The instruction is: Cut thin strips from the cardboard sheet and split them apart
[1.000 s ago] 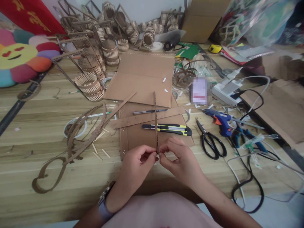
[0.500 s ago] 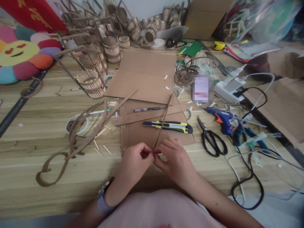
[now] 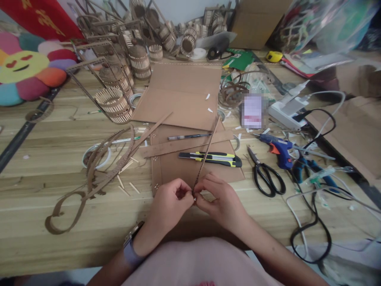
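Between the fingertips of my left hand (image 3: pixel 174 202) and my right hand (image 3: pixel 218 198) is the near end of a narrow cardboard strip (image 3: pixel 207 149). Both hands are closed in a pinch, side by side at the table's front. The strip slants up and away, crossing above a yellow-and-black utility knife (image 3: pixel 220 159). My fingers hide its near tip. Beneath lie a brown cardboard sheet (image 3: pixel 172 171), a flat cardboard strip (image 3: pixel 160 149) and a pen (image 3: pixel 186 137).
Black scissors (image 3: pixel 263 174), a blue glue gun (image 3: pixel 278 149) and tangled cables lie on the right. Curled cardboard strips (image 3: pixel 89 178) and loose sticks are on the left. Several small stick baskets (image 3: pixel 114 105) stand behind, near a larger cardboard sheet (image 3: pixel 181 95). A white power strip (image 3: pixel 285 113) sits back right.
My right hand has shifted slightly toward me, and the cardboard strip has turned a little, showing more of its flat face. Both hands keep their pinch.
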A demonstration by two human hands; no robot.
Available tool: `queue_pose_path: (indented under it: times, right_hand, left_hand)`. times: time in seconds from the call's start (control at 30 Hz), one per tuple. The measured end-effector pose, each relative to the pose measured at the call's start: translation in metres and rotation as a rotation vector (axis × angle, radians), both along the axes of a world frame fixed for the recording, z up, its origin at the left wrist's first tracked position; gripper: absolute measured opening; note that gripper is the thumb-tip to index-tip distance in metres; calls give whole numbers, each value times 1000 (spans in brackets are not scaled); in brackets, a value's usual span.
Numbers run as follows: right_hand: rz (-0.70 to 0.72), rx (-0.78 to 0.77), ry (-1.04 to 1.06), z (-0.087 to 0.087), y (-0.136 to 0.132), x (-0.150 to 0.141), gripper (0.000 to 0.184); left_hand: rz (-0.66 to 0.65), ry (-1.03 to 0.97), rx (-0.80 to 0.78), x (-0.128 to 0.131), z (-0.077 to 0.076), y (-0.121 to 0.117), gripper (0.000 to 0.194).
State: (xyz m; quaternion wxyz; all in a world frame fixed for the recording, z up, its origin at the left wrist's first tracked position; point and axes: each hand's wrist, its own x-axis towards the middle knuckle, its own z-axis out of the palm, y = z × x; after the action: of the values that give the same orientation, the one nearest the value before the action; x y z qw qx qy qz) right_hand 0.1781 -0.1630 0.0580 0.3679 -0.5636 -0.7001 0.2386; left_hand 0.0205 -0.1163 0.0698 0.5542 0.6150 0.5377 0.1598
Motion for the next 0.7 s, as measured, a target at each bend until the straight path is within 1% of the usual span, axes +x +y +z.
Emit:
queue_pose_path:
  times: [0.33,0.4,0.47,0.53,0.57,0.63,0.7]
  right_hand:
    - [86,-137,235,3,5,11,17]
    - [81,-184,310,3,6,14,15]
    - [30,-249,403,0,6,15,10]
    - [-56,-337,516,-4,6,11,7]
    - [-85,-393,579,-6,6,6,8]
    - [-84,-501,686,-12,6,-9,15]
    - [-50,-531,715,-16,5,-26,22]
  left_hand:
    - [2,-162,-115,-2,5,-2,8]
    - [14,-183,-129,-3,7,-2,8]
    - [44,-207,-126,-4,9,0,7]
    - [81,-247,-123,-5,14,5,7]
    - [95,-271,-123,-5,18,8,7]
    - [92,-303,-117,-2,30,15,7]
    - [45,-333,-59,8,45,20,6]
